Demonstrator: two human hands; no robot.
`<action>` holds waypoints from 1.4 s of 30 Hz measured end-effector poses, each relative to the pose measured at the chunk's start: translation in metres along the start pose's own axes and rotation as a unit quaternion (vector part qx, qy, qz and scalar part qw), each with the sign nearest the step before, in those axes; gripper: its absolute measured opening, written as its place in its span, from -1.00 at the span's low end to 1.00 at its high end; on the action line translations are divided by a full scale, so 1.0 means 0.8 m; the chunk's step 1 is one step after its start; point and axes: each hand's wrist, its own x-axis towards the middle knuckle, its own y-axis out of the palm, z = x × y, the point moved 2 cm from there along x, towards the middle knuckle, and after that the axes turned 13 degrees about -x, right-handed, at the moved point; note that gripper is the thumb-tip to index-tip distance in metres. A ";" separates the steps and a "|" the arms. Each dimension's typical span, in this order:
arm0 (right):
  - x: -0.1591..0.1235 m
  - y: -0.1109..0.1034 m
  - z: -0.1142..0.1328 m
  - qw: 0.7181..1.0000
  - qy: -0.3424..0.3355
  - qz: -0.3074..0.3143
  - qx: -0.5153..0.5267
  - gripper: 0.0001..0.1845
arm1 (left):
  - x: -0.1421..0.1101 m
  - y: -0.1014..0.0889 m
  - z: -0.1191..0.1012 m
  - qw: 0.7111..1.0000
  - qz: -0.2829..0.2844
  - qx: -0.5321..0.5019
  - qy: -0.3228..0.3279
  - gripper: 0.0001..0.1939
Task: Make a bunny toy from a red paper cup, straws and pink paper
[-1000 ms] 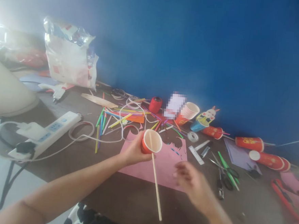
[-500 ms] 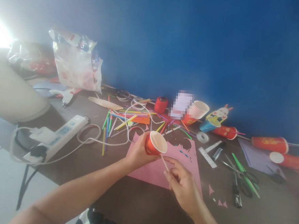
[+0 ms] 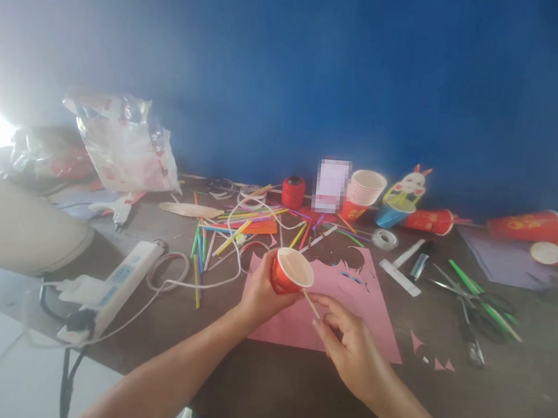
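Observation:
My left hand (image 3: 259,295) is wrapped round a small orange paper cup (image 3: 291,271) with a white inside, tilted with its mouth toward me. A thin wooden stick (image 3: 309,302) runs out of the cup's rim. My right hand (image 3: 351,346) pinches that stick just below the cup, fingers curled. Both hands hover over a pink paper sheet (image 3: 376,318) with cut-out shapes, lying on the dark brown table (image 3: 509,397).
Coloured straws (image 3: 220,227), a white cable and a power strip (image 3: 111,283) lie to the left. Behind are a red thread spool (image 3: 293,191), stacked cups (image 3: 363,192), tape roll (image 3: 384,239), a ruler (image 3: 400,277) and scissors (image 3: 472,312). Red cups (image 3: 526,225) lie at right; a plastic bag (image 3: 123,144) stands at back left.
My right hand came in from the side and took hold of the stick below the cup. The view has swung a little right and down; the cup stays in my left hand.

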 end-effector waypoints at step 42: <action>0.000 0.001 0.005 0.972 -0.076 -0.095 -0.202 -0.50 | 0.002 0.001 0.000 0.983 0.051 0.166 0.065 -0.30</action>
